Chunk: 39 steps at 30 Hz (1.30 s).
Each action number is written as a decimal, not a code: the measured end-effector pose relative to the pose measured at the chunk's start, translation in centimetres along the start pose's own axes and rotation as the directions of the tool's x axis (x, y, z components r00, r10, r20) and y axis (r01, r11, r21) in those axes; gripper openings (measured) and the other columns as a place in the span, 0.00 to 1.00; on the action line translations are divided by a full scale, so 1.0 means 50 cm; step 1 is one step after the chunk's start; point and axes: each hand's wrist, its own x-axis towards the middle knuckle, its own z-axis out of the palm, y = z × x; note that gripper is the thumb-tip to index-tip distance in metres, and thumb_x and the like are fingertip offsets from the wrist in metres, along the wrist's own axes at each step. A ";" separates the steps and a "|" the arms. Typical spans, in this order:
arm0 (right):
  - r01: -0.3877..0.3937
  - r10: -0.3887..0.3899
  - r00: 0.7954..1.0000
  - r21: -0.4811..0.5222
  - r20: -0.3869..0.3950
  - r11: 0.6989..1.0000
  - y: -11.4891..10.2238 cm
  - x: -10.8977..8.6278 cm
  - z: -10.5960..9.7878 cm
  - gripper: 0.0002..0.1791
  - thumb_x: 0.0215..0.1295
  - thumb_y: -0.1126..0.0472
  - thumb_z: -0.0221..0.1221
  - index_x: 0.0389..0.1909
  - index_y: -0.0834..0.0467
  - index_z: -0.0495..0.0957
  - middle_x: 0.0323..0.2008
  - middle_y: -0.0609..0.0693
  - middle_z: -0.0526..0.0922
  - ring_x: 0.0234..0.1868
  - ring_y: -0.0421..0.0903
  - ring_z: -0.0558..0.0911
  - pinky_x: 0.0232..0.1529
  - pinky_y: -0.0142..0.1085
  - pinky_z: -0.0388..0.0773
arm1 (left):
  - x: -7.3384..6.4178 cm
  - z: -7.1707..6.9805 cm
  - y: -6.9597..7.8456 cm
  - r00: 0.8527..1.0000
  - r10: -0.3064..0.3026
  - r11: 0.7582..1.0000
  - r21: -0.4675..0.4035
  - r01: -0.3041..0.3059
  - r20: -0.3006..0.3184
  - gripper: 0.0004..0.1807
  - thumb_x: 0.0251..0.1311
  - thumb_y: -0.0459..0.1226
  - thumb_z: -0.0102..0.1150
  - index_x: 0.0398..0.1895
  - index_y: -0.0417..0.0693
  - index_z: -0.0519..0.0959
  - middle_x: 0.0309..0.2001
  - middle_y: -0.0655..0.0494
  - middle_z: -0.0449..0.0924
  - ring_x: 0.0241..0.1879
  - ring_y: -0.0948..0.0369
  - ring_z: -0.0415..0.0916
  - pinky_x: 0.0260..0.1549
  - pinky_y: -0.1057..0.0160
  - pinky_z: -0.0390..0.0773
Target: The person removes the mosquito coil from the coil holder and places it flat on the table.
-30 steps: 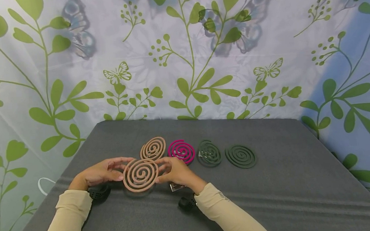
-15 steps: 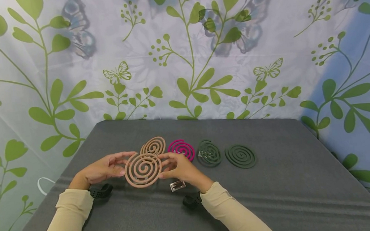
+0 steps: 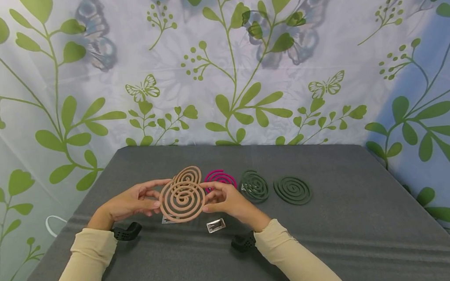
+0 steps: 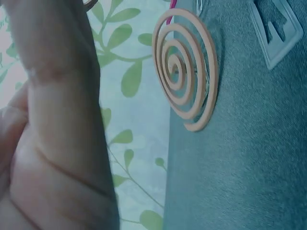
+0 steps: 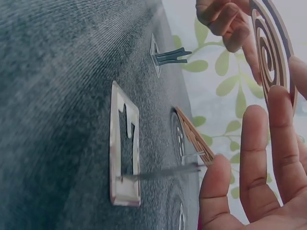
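Observation:
Between both hands a tan mosquito coil (image 3: pixel 182 199) is held up, raised off the table and facing the head camera. My left hand (image 3: pixel 136 200) pinches its left edge with thumb and fingers. The opposite edge is pinched by my right hand (image 3: pixel 231 201); in the right wrist view the other right fingers (image 5: pixel 254 148) stand out straight. Below the coil lies a metal coil stand (image 3: pixel 170 219), partly covered by it. A second metal stand (image 3: pixel 216 225), its prong raised, sits nearer the right hand. Behind, another tan coil (image 4: pixel 208 52) rests tilted on a stand.
To the right of the tan coils are a pink coil (image 3: pixel 220 176), partly hidden by the right hand, a dark green coil (image 3: pixel 254 186) tilted on a stand, and another green coil (image 3: pixel 292 190). A grey cloth (image 3: pixel 354 218) covers the table. A leaf-patterned curtain (image 3: pixel 219 70) hangs behind.
Both hands have lifted the held tan coil and carried it up and to the right, so it now overlaps the rear tan coil. The two metal stands have come into clearer view.

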 end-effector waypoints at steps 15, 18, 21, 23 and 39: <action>-0.013 0.012 1.000 0.107 0.013 0.994 -0.006 -0.025 -0.034 0.43 0.71 0.68 0.70 0.83 0.64 0.61 0.40 0.44 0.88 0.43 0.39 0.85 0.49 0.35 0.83 | 0.020 0.046 0.040 0.998 -0.055 0.998 0.041 0.055 -0.003 0.50 0.77 0.33 0.64 0.88 0.35 0.41 0.40 0.44 0.92 0.35 0.62 0.90 0.36 0.62 0.89; -0.015 0.014 1.000 0.117 0.012 0.993 -0.005 -0.029 -0.040 0.43 0.71 0.68 0.70 0.83 0.65 0.61 0.40 0.45 0.89 0.42 0.39 0.86 0.49 0.34 0.83 | 0.024 0.053 0.045 0.998 -0.059 0.997 0.047 0.060 -0.010 0.49 0.78 0.32 0.63 0.88 0.36 0.41 0.41 0.43 0.92 0.36 0.61 0.90 0.35 0.62 0.89; -0.011 0.010 1.000 0.119 0.009 0.993 -0.004 -0.034 -0.047 0.43 0.71 0.68 0.69 0.83 0.65 0.62 0.40 0.46 0.89 0.42 0.40 0.86 0.49 0.34 0.84 | 0.028 0.061 0.049 0.998 -0.065 0.996 0.058 0.067 -0.027 0.49 0.78 0.33 0.64 0.89 0.37 0.42 0.43 0.40 0.91 0.36 0.60 0.90 0.33 0.63 0.88; -0.008 0.006 1.000 0.119 0.010 0.993 -0.003 -0.037 -0.052 0.43 0.71 0.69 0.70 0.83 0.64 0.62 0.41 0.46 0.89 0.43 0.40 0.86 0.50 0.36 0.84 | 0.032 0.066 0.052 0.997 -0.068 0.995 0.069 0.071 -0.042 0.49 0.78 0.34 0.64 0.89 0.38 0.43 0.44 0.38 0.91 0.35 0.60 0.90 0.32 0.63 0.88; 0.012 -0.011 1.000 0.094 -0.012 0.995 -0.008 -0.063 -0.082 0.46 0.67 0.69 0.74 0.82 0.66 0.62 0.40 0.47 0.88 0.43 0.42 0.86 0.47 0.35 0.83 | 0.056 0.113 0.058 0.999 -0.022 0.998 0.062 0.025 -0.050 0.47 0.80 0.33 0.61 0.89 0.40 0.42 0.42 0.51 0.91 0.32 0.64 0.87 0.29 0.65 0.86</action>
